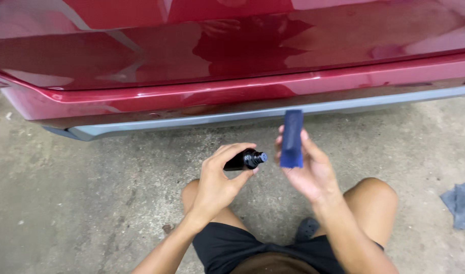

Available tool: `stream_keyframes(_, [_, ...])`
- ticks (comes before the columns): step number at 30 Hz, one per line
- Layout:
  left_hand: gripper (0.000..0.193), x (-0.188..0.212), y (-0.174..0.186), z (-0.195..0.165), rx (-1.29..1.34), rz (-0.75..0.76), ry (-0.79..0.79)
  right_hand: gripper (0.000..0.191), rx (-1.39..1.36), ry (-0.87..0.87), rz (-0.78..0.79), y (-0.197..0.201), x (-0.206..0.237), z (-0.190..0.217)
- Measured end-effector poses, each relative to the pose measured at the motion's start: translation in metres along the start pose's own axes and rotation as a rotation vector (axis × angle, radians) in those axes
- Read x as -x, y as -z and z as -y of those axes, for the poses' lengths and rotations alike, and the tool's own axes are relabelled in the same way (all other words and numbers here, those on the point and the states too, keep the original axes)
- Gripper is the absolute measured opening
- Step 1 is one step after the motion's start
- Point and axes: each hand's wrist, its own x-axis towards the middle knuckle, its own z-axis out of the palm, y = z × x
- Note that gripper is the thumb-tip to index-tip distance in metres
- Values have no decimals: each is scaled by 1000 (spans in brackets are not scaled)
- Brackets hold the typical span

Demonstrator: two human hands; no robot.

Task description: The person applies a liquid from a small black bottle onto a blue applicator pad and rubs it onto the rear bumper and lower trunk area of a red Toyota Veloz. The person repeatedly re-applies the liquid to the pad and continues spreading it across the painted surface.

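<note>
- Now, in the head view, the left hand [218, 183] is closed around one small dark bottle [245, 160], which lies sideways with its open neck toward the right hand.
- The right hand [306, 170] is half open and grips one blue block-shaped applicator [292, 139], held upright just beside the bottle.
- Behind them is one glossy red car bumper [192, 96] with a grey lower strip.
- One grey cloth [462, 202] lies crumpled on the rough concrete floor [80, 203], well apart.
</note>
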Motion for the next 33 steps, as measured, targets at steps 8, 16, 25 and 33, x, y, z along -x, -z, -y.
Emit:
stream_keyframes(8, [42,3,-40,5,67,-12,51,23,821,652,256,-5,-10,142])
stream_keyframes(16, [41,4,-61,12,84,-77,70,22,2516,1663,434,-22,-40,212])
stream_keyframes(25, [42,6,-61,17,64,-102,81,18,2598,1724,539,-11,-58,226])
stream_keyframes(33, [43,11,-50,22,47,-129,103,12,2539,1721,666,-25,-84,181])
